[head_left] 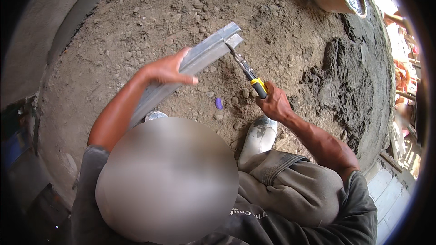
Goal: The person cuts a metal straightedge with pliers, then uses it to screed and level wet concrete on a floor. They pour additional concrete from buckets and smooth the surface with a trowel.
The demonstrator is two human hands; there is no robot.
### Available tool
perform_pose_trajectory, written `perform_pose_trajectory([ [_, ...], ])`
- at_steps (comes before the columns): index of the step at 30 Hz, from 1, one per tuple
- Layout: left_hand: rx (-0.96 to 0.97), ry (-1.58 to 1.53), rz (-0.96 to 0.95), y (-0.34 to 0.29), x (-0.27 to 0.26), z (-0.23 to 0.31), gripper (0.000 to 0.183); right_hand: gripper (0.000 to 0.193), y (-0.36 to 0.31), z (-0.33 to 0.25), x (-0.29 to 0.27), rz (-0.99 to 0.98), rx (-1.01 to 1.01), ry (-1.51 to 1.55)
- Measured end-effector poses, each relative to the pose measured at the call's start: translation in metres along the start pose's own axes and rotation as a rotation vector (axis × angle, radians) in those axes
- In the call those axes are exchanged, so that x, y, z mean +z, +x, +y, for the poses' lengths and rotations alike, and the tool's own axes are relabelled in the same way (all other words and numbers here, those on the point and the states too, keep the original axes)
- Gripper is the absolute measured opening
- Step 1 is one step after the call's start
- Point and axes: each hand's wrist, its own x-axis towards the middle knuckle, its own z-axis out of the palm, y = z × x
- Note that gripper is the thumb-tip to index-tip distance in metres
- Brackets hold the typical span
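Left hand (170, 69): metal channel (200, 56) held, thumb spread;
Right hand (275, 102): snips (248, 71) gripped, fingers curled;
Cut: seemingly underway; firm squeeze required.

Bare metal, matt grit, dull cloth

Metal profiles (203, 55): smooth, silvery sheen. Hand tool (246, 69): metal head, plastic-looking grip. Ground (272, 31): rough, stony, matt. Dark patch (340, 90): lumpy, damp-looking. Boot (258, 140): smooth, rubbery, smeared. Trousers (297, 190): matt, creased cloth.
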Motion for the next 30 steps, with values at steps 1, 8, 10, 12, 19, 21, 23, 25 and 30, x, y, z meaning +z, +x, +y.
perform_pose_trajectory([
  [1,0.006,-0.242,-0.121,0.008,-0.011,-0.011,0.11,0.039,0.002,-0.005,0.0,-0.018,0.014,-0.011],
  [8,0.049,-0.33,-0.163,0.036,0.01,-0.036,0.105,0.043,0.007,-0.011,0.001,-0.071,0.203,0.03],
  [10,0.07,-0.308,-0.159,0.025,0.006,-0.029,0.097,0.042,0.007,-0.016,0.0,-0.086,0.278,0.202],
  [12,0.099,-0.348,-0.172,0.019,0.005,-0.025,0.09,0.036,0.003,-0.017,0.0,-0.049,0.235,0.1],
  [19,0.193,-0.302,-0.098,-0.013,-0.004,-0.009,0.085,0.028,-0.006,-0.019,0.001,-0.021,0.103,-0.037],
  [21,0.178,-0.311,-0.098,-0.017,-0.008,-0.007,0.084,0.019,-0.006,-0.01,0.011,0.108,0.019,0.003],
  [23,0.179,-0.315,-0.115,-0.027,-0.016,-0.001,0.084,0.023,0.009,0.01,0.023,0.166,0.027,0.076],
  [25,0.156,-0.299,-0.133,-0.037,-0.03,0.013,0.092,0.019,0.021,0.005,0.014,0.234,-0.104,0.059],
  [30,0.23,-0.127,0.159,-0.042,-0.023,-0.007,0.097,0.034,-0.004,-0.016,0.003,-0.087,-0.105,0.216],
])
